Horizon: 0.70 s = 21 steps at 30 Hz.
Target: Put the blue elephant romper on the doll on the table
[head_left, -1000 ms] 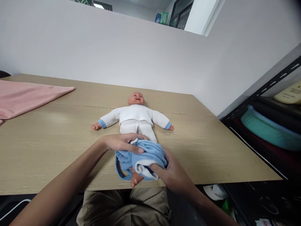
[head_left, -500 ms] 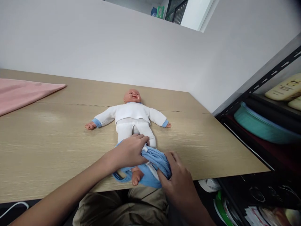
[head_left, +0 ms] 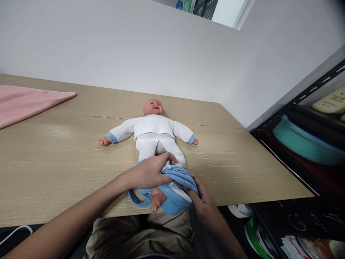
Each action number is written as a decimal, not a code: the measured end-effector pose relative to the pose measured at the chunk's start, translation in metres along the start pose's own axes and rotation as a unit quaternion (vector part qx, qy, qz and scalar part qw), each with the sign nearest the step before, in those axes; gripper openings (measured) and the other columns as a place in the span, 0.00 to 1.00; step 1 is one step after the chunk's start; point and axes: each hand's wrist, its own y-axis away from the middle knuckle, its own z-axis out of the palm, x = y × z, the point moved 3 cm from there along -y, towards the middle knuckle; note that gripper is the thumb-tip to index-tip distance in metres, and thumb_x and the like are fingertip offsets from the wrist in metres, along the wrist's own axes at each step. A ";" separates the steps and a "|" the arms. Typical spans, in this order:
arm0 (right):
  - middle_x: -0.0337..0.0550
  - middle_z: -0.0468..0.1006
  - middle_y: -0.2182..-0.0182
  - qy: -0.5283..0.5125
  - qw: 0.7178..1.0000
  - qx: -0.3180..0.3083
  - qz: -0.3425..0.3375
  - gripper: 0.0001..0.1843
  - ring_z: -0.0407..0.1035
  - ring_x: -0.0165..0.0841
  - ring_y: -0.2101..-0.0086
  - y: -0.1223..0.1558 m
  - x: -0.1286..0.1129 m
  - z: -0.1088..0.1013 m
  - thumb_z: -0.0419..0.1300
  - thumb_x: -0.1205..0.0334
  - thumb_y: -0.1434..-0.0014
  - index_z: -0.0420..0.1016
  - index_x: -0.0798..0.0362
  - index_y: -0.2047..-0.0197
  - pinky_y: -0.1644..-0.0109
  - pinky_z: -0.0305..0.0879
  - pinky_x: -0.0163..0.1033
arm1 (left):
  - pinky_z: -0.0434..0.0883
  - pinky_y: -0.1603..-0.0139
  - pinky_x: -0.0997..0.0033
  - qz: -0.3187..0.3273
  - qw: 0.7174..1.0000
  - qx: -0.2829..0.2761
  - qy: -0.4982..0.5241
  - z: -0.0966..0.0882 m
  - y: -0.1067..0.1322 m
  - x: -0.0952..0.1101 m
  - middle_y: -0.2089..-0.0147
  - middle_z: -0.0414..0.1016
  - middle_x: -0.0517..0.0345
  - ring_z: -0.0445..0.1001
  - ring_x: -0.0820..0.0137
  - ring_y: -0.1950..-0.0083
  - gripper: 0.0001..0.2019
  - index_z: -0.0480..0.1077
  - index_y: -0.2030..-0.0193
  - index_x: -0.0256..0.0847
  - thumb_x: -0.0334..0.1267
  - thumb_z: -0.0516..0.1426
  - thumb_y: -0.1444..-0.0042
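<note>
A baby doll (head_left: 155, 127) in a white top with blue cuffs lies on its back on the wooden table (head_left: 67, 158), head away from me and arms spread. Blue doll pants (head_left: 175, 199) with white lining are bunched around its lower legs. One bare doll foot (head_left: 157, 199) pokes out near the table's front edge; the other foot is hidden in the cloth. My left hand (head_left: 153, 171) is closed on the gathered blue fabric from above, at the doll's shins. From the right side, my right hand (head_left: 201, 198) grips the same bunched fabric, its fingers partly inside the opening.
A pink cloth (head_left: 29, 102) lies at the table's left. To the right stands a black shelf rack (head_left: 285, 147) with a teal basin (head_left: 304, 142) and a cream-coloured bottle (head_left: 331, 100). A white wall (head_left: 115, 46) rises behind the table.
My right hand has shifted its hold, the fingers now reaching further into the bunched fabric. The doll's leg on the right has swung slightly rightward. My view has tilted a little.
</note>
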 end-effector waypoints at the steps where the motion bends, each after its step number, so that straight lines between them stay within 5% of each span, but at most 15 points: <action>1: 0.47 0.84 0.41 -0.024 1.000 0.000 0.008 0.21 0.75 0.48 0.38 0.000 0.002 0.001 0.65 0.44 0.30 0.78 0.44 0.39 0.33 0.72 0.54 | 0.74 0.41 0.53 0.005 1.000 0.000 0.008 -0.001 0.000 0.001 0.37 0.77 0.48 0.78 0.51 0.40 0.24 0.69 0.37 0.45 0.37 0.61 0.41; 10: 0.47 0.81 0.34 -0.290 0.946 -0.092 0.111 0.26 0.70 0.48 0.31 -0.004 -0.005 0.013 0.73 0.52 0.38 0.81 0.45 0.38 0.22 0.60 0.56 | 0.73 0.35 0.54 0.038 0.995 -0.054 0.079 -0.010 0.001 0.001 0.35 0.75 0.50 0.76 0.55 0.37 0.29 0.65 0.34 0.47 0.33 0.62 0.42; 16: 0.48 0.84 0.37 -0.312 0.939 -0.101 0.102 0.29 0.74 0.49 0.33 -0.008 -0.004 0.014 0.73 0.53 0.38 0.79 0.44 0.35 0.23 0.60 0.59 | 0.73 0.36 0.57 0.060 0.992 -0.037 0.109 -0.010 -0.003 -0.005 0.36 0.72 0.51 0.74 0.56 0.35 0.31 0.65 0.31 0.48 0.35 0.66 0.41; 21: 0.47 0.82 0.36 -0.218 0.972 -0.055 0.072 0.30 0.73 0.53 0.33 -0.011 0.001 0.003 0.76 0.44 0.42 0.82 0.43 0.38 0.25 0.63 0.61 | 0.72 0.35 0.57 0.064 0.992 -0.024 0.107 -0.012 -0.004 -0.005 0.36 0.74 0.51 0.75 0.56 0.35 0.31 0.67 0.32 0.47 0.32 0.66 0.42</action>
